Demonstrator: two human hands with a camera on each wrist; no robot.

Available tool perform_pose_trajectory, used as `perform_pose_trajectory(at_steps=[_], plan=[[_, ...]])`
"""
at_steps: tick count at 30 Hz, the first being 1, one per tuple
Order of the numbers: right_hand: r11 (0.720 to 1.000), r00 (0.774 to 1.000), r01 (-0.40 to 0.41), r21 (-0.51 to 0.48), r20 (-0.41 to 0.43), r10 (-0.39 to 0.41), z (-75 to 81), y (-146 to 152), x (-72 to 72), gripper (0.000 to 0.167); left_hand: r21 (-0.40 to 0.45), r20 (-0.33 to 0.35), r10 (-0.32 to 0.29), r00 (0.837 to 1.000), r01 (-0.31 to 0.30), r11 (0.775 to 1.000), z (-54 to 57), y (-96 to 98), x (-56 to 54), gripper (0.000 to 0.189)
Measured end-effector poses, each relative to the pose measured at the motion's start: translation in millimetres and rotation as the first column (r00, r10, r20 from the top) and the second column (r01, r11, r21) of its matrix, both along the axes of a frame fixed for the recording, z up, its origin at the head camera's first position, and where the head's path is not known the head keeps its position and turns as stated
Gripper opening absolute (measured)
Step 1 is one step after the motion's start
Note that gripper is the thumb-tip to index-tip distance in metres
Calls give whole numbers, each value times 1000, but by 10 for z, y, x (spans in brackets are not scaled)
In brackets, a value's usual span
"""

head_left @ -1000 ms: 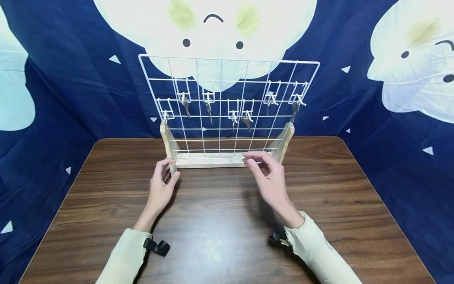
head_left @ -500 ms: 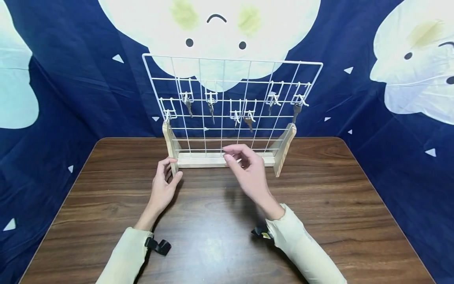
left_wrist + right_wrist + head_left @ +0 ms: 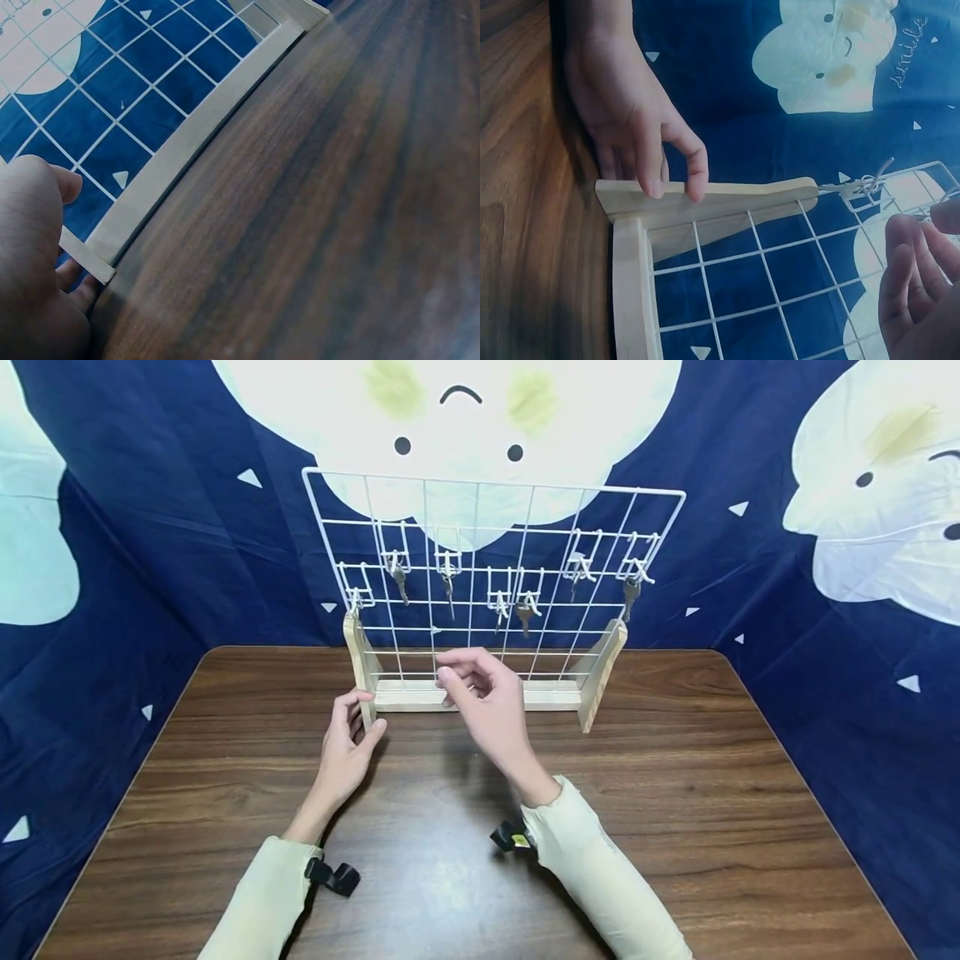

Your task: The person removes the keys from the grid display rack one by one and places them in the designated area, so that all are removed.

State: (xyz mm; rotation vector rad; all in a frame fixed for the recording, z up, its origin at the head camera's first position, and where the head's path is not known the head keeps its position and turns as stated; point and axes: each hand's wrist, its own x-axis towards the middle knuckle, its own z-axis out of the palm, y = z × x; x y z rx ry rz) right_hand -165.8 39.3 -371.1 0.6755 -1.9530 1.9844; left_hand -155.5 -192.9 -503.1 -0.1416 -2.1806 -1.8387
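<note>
A white wire grid rack stands on wooden supports at the back of the table. Several metal keys, one a brownish key, hang from its white hooks. My left hand grips the rack's left wooden side piece, thumb on one face and fingers on the other. My right hand is in front of the rack's lower middle, over the wooden crossbar. Its fingers are loosely bent, with the thumb apart from the index finger, and nothing shows between them.
The brown wood-grain table spreads in front of and beside the rack. Behind and at both sides hangs a dark blue cloth with white cloud faces. Black wrist cameras sit on both sleeves. The right side piece stands beyond my right hand.
My right hand has moved left along the front of the rack, from near the right side piece to the middle. The left hand keeps its place on the left side piece.
</note>
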Motion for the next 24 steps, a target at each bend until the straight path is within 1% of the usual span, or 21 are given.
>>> perform_pose_trajectory(at_steps=[9, 16, 24], plan=[[998, 1000, -17, 61, 5, 17, 63, -214, -112, 21, -22, -3, 9, 1000, -9, 1000, -7, -15, -3, 45], [997, 999, -40, 62, 8, 40, 168, -374, -180, 23, -24, -10, 6, 1000, -7, 1000, 4, -15, -7, 45], [998, 999, -28, 59, 17, 27, 229, -515, -242, 28, -18, -12, 6, 1000, -6, 1000, 4, 3, -10, 45]])
